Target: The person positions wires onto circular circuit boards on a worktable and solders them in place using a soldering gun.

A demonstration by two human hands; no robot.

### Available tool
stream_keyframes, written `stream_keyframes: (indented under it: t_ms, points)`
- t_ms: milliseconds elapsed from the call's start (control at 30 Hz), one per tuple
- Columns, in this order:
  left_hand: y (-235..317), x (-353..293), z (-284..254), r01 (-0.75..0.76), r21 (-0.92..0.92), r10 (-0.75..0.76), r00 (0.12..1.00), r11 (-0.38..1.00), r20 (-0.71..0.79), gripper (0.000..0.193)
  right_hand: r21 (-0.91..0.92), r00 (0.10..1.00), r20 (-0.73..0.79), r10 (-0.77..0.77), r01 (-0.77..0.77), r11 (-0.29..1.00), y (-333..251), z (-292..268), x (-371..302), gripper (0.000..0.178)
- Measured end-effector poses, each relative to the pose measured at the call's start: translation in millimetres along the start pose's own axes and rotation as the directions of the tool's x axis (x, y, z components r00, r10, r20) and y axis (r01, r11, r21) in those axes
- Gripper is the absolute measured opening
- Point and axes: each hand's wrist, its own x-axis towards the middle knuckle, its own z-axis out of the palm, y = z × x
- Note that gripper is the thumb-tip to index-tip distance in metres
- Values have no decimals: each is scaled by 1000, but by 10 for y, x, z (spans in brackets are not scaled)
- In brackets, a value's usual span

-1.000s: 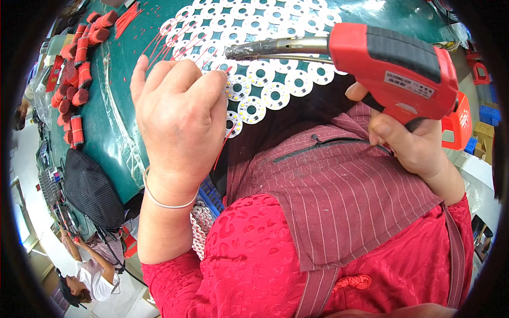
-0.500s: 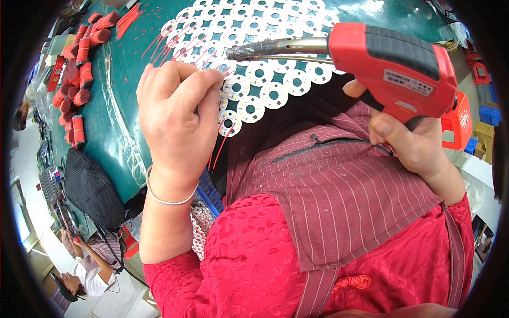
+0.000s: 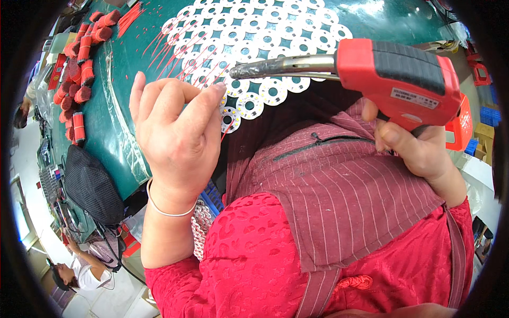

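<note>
My right hand grips a red and black soldering gun by its handle. Its metal tip points left, over white ring-shaped LED boards joined in a sheet. My left hand is beside the sheet's left edge, its thumb and index finger pinched near the gun's tip. Whatever lies in that pinch is hidden or too thin to make out. The other fingers are raised and curled. Thin red wires stick out from boards along the left side, and one red wire lies over the lowest board near my left hand.
Bundles of red wires line the left side of the green table, with loose wires at the far left. A black mesh bag hangs at the table's edge. Another person is at the lower left. A red case stands at right.
The soldering gun and my right hand have moved slightly right and nearer me. My left hand's back fingers have lifted a little, and its pinch has come slightly nearer.
</note>
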Motion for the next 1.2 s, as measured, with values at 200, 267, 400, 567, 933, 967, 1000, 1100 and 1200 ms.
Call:
stream_keyframes:
  t_ms: [200, 267, 400, 567, 933, 967, 1000, 1100, 1200]
  points:
    - [5, -27, 21, -6, 11, 6, 1000, 1000, 8, 18, 5, 995, 23, 97, -97, 995, 18, 7, -15, 40]
    - [-6, -43, 31, -11, 10, 11, 1000, 1000, 8, 17, -6, 996, 29, 90, -90, 996, 12, 23, -3, 40]
    - [-14, -42, 44, -16, 6, 16, 1000, 1000, 3, 17, 41, 999, 24, 37, -38, 998, 16, 55, 24, 41]
    - [-9, -40, 41, -12, 5, 12, 1000, 1000, 13, 18, 55, 997, 33, 67, -69, 996, 17, 70, 26, 44]
    - [-13, -60, 37, -6, 1, 6, 1000, 1000, 11, 19, -16, 997, 39, 72, -71, 997, 87, 36, 23, 33]
    - [-7, -62, 21, -7, 3, 7, 1000, 1000, 13, 20, -16, 997, 39, 70, -69, 997, 73, 45, 9, 33]
    - [-11, -57, 31, -8, 1, 8, 1000, 1000, 14, 20, 34, 999, 18, 30, -30, 999, 48, 71, 14, 30]
    - [-14, -49, 50, -9, -6, 9, 1000, 1000, 6, 20, 72, 999, -32, 20, -18, 997, -19, 108, 18, 25]
    - [-20, -56, 52, 5, 1, -5, 1000, 1000, 31, 20, 51, 997, -43, 58, -56, 997, -30, 89, 39, 23]
